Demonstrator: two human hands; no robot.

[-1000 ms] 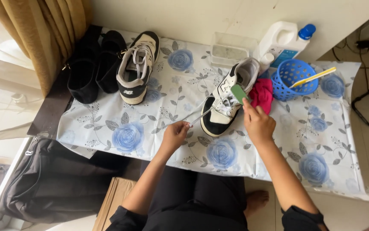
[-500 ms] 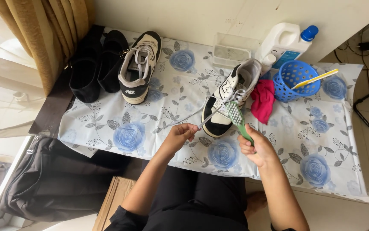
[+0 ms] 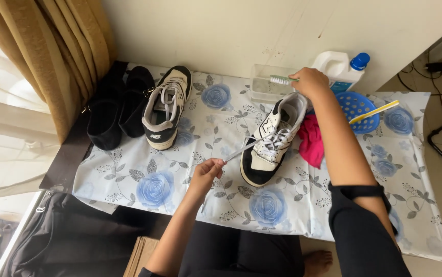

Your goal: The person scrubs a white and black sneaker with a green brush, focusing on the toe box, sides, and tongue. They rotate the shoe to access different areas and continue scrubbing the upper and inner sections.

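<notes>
A white and black sneaker [image 3: 271,141] lies on the flowered cloth [image 3: 154,179] in the middle. My left hand [image 3: 206,172] pinches the end of its white shoelace [image 3: 239,150] and holds it stretched out to the left. My right hand [image 3: 309,82] grips a green-handled brush [image 3: 281,79], its bristles over a clear plastic tub [image 3: 267,87] at the back. A pink rag [image 3: 310,141] lies right of the sneaker, under my right forearm.
A second white and black sneaker [image 3: 165,107] and a pair of black shoes [image 3: 114,105] sit at the left by a tan curtain [image 3: 62,56]. A white jug with a blue cap [image 3: 345,69] and a blue basket [image 3: 358,109] holding a yellow stick stand at the back right. A dark bag [image 3: 57,241] lies below.
My right hand has carried the brush from in front of the sneaker up and back to the clear tub. My left hand still holds the lace.
</notes>
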